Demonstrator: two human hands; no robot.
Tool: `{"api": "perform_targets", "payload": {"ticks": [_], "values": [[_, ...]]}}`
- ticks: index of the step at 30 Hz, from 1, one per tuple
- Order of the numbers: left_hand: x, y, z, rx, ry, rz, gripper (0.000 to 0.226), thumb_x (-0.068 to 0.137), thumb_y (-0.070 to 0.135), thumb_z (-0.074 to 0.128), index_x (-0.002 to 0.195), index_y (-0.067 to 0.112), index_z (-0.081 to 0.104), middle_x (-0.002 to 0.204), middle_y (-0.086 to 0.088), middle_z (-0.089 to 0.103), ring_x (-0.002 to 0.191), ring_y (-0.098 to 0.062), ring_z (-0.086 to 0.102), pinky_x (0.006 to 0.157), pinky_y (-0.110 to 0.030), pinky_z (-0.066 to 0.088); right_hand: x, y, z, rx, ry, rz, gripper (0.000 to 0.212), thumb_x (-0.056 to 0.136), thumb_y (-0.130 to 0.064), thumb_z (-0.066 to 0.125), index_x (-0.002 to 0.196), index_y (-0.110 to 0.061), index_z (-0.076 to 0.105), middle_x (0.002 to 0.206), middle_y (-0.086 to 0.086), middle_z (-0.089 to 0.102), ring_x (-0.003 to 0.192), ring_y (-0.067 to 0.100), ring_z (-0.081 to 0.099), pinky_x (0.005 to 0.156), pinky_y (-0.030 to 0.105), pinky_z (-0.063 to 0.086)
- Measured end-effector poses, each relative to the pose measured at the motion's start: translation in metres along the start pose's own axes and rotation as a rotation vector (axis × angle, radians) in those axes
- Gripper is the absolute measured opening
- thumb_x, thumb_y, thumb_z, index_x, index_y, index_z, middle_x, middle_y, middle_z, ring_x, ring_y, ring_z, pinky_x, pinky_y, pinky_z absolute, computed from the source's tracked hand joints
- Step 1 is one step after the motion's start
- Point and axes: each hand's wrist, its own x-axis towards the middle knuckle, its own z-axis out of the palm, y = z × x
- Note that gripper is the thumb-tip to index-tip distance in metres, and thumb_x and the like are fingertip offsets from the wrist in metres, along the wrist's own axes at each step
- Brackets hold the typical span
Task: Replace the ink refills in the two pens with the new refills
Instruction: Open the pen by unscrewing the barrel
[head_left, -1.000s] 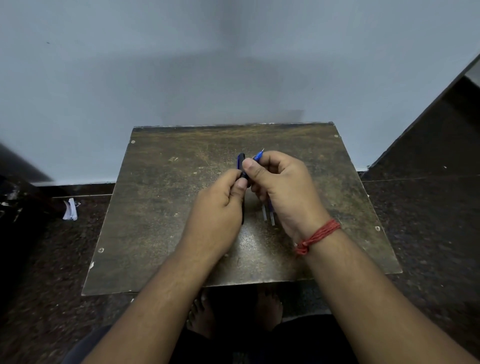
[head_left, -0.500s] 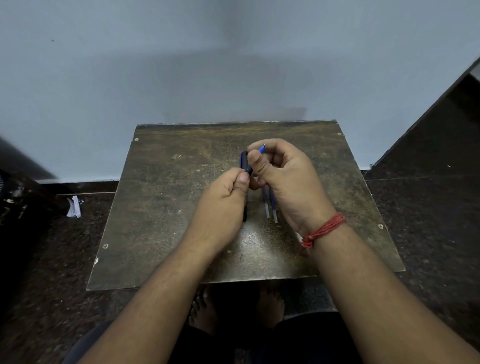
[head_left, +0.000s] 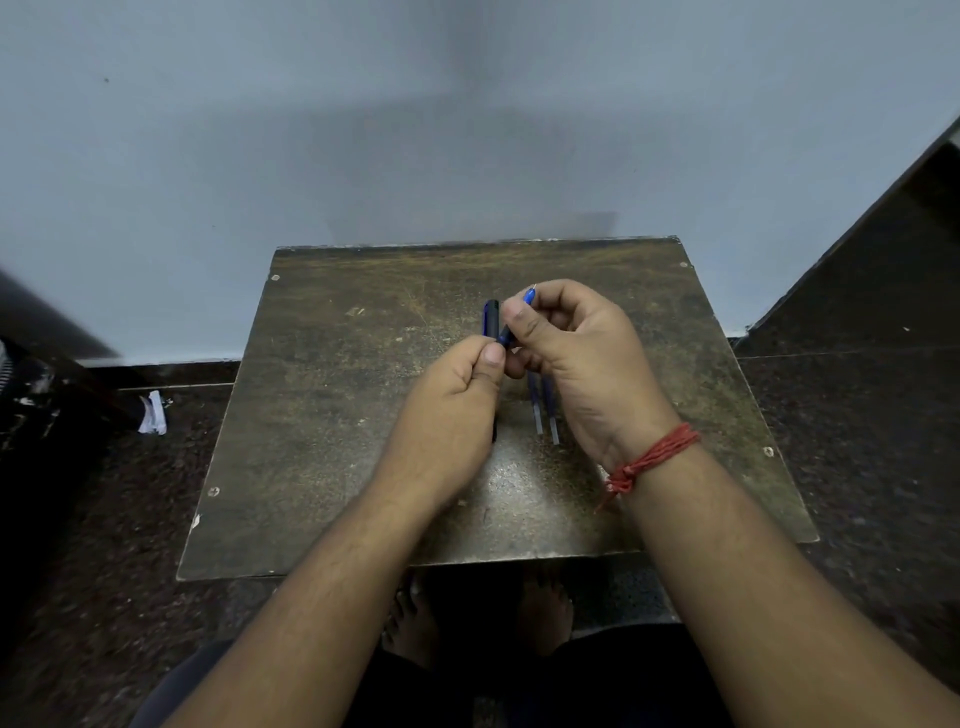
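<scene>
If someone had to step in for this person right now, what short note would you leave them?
Left hand: grips a dark pen barrel, upright.
Right hand: pinches a blue-tipped pen piece, tilted towards the barrel.
Two refills lie side by side on the table, partly under the right hand.
Done: this pen looks taken apart.
Left: cannot tell which refills are new; fit them, close both pens.

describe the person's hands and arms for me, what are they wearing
Both forearms are bare, with no sleeves in view. The right wrist carries a red thread band, wound round several times and knotted, with a loose end hanging. The left hand and right hand show no rings, watch or gloves.
</scene>
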Motion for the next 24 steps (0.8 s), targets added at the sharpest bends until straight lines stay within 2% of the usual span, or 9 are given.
{"api": "perform_targets", "payload": {"ticks": [4,6,7,9,11,13,17,19,24], "values": [[0.0022,-0.0053,-0.0010,-0.081,-0.007,-0.041,0.033,0.107,0.034,0.039,0.087,0.023,0.062,0.046,0.015,0.040,0.040,0.000,0.033,0.045,-0.024,0.026,-0.0015,-0.0076,-0.0015,0.136,-0.057,0.037,0.020,0.096,0.002,0.056,0.117,-0.002,0.058,0.093,0.015,0.075,0.079,0.026,0.067,0.064,0.030,0.055],[0.0024,-0.0060,-0.0010,-0.095,-0.014,-0.043,0.033,0.106,0.037,0.039,0.087,0.024,0.063,0.047,0.015,0.040,0.040,-0.001,0.032,0.046,-0.024,0.025,-0.0019,-0.0089,-0.0017,0.161,-0.052,0.053,0.023,0.098,-0.001,0.055,0.120,-0.004,0.054,0.103,0.017,0.075,0.088,0.028,0.069,0.067,0.030,0.056],[0.0023,-0.0056,-0.0007,-0.103,-0.019,-0.039,0.034,0.105,0.038,0.039,0.085,0.026,0.063,0.047,0.016,0.040,0.040,-0.001,0.032,0.047,-0.025,0.024,-0.0019,-0.0088,-0.0015,0.133,-0.039,0.049,0.021,0.097,-0.006,0.059,0.118,-0.006,0.054,0.103,0.016,0.075,0.088,0.026,0.070,0.068,0.030,0.057],[0.0022,-0.0052,-0.0003,-0.109,-0.029,-0.032,0.034,0.106,0.037,0.039,0.084,0.029,0.064,0.047,0.016,0.044,0.040,0.000,0.033,0.048,-0.026,0.023,-0.0020,-0.0077,-0.0014,0.022,-0.006,0.027,0.019,0.093,-0.014,0.068,0.107,-0.007,0.059,0.094,0.014,0.071,0.076,0.020,0.068,0.065,0.027,0.056],[0.0022,-0.0047,-0.0003,-0.089,-0.032,-0.031,0.034,0.107,0.034,0.039,0.086,0.027,0.064,0.047,0.018,0.046,0.041,0.001,0.034,0.048,-0.028,0.024,-0.0018,-0.0049,-0.0019,-0.053,0.015,0.017,0.015,0.090,-0.014,0.072,0.098,-0.005,0.062,0.084,0.014,0.065,0.065,0.019,0.064,0.061,0.025,0.054],[0.0016,-0.0044,-0.0008,-0.091,-0.030,-0.037,0.034,0.107,0.036,0.038,0.085,0.028,0.063,0.047,0.018,0.045,0.041,0.001,0.034,0.048,-0.027,0.024,-0.0016,-0.0045,-0.0027,-0.067,0.002,0.013,0.011,0.091,-0.012,0.070,0.097,-0.003,0.066,0.083,0.014,0.066,0.066,0.021,0.064,0.065,0.029,0.055],[0.0016,-0.0051,-0.0024,-0.103,0.000,-0.059,0.035,0.106,0.037,0.038,0.083,0.025,0.063,0.049,0.016,0.041,0.040,0.000,0.034,0.046,-0.025,0.025,-0.0012,-0.0059,-0.0048,0.027,-0.057,0.048,0.017,0.096,-0.002,0.057,0.111,-0.004,0.067,0.100,0.014,0.076,0.091,0.030,0.072,0.082,0.037,0.059],[0.0016,-0.0047,-0.0021,-0.129,0.002,-0.056,0.037,0.107,0.036,0.038,0.080,0.029,0.063,0.049,0.015,0.040,0.039,0.000,0.033,0.046,-0.024,0.024,-0.0010,-0.0064,-0.0042,0.031,-0.043,0.049,0.018,0.096,-0.007,0.061,0.113,-0.006,0.065,0.107,0.016,0.075,0.100,0.030,0.071,0.087,0.040,0.059],[0.0017,-0.0049,-0.0012,-0.138,-0.015,-0.041,0.037,0.105,0.041,0.039,0.079,0.032,0.064,0.049,0.016,0.042,0.039,0.000,0.034,0.047,-0.024,0.024,-0.0020,-0.0063,-0.0012,-0.040,-0.003,0.020,0.015,0.090,-0.009,0.070,0.101,0.000,0.065,0.085,0.019,0.070,0.068,0.021,0.067,0.066,0.030,0.057]]}}
